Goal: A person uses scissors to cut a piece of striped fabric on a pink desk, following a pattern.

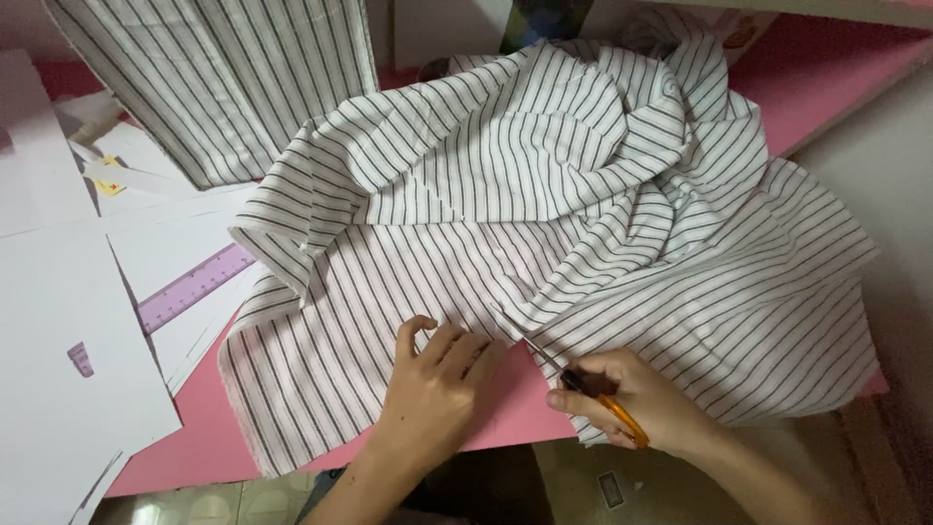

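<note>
left hand [432, 389] lies flat, fingers spread, pressing the striped fabric [544, 224] onto the pink table [194, 437]. right hand [637, 399] is closed around orange-handled scissors [593, 394], blades at the fabric's cut edge.

a pink table [194, 442] carries a big crumpled spread of white fabric with dark stripes [583, 214] (its right side hangs past the table edge). a second striped piece [224, 78] lies at the back left, white paper sheets [68, 331] and a purple ruler [194, 287] beside it.
</note>
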